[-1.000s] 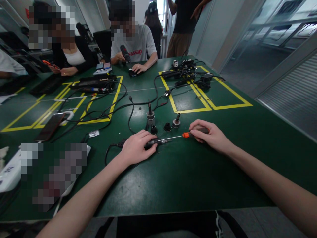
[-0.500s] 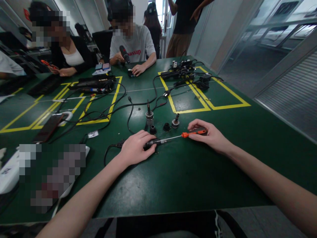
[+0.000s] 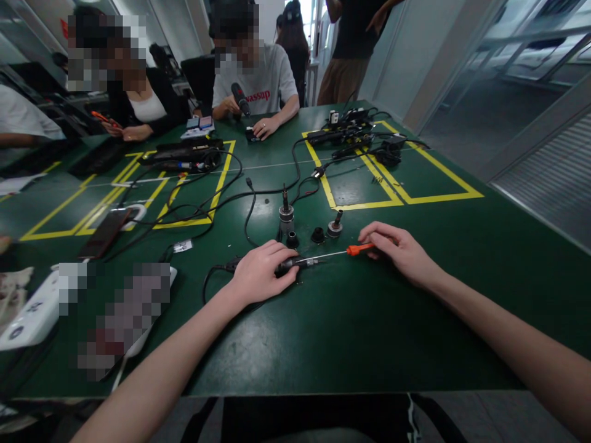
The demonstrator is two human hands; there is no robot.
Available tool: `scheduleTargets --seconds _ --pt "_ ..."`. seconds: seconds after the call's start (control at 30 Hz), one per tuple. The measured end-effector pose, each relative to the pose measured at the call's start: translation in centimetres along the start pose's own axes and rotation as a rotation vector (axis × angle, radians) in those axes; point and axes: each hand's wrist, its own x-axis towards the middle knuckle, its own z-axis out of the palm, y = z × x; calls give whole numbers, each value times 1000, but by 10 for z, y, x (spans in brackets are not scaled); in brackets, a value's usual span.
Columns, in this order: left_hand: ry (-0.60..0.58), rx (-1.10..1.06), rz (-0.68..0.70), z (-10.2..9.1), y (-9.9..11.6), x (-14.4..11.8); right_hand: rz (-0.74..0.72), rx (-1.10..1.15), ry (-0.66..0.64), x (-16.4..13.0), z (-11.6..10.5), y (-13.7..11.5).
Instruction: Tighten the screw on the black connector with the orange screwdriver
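Observation:
My left hand presses a small black cabled part flat against the green table. An orange-handled screwdriver is held in my right hand, and its thin metal shaft points left with the tip at that black part. Just beyond the hands stand three small pieces: a tall metal fitting, a black ring and a short metal fitting.
Black cables sprawl over yellow taped boxes on the table. A dark phone and a white device lie at the left. Two seated people work at the far side; another person stands behind them.
The view has shifted slightly. My right hand has turned on the screwdriver handle, whose dark rear end is now covered. My left hand stays on the black part.

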Motion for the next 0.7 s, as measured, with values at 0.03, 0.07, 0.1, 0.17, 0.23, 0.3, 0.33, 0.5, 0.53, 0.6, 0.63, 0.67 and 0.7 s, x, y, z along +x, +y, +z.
scheduleTargets --seconds 0.03,0.07,0.1,0.17,0.23,0.3,0.33,0.5,0.53,0.6,0.63,0.67,0.7 --pt "1 2 1 0 0 0 24 -5 -24 0 0 0" --pt "5 3 2 0 0 0 44 -9 -43 0 0 -1" --pt "8 4 3 0 0 0 53 -11 -46 -1 0 -1" --pt "12 4 4 0 0 0 38 2 -11 -1 1 -2" --pt "10 6 7 0 0 0 9 40 28 -1 1 -2" --pt "5 11 9 0 0 1 -4 72 31 0 2 0" --pt "4 14 10 0 0 1 0 83 22 0 2 1" --pt "10 9 16 0 1 0 57 118 -22 -1 4 5" --pt "10 7 16 0 0 0 53 114 -12 -1 4 4" --pt "9 6 14 0 0 0 18 82 17 -1 3 2" --pt "7 6 13 0 0 0 -5 58 24 -1 3 1" --pt "5 5 12 0 0 0 -25 33 21 -1 2 0" --pt "5 4 13 0 0 0 -34 14 7 -1 1 -1"
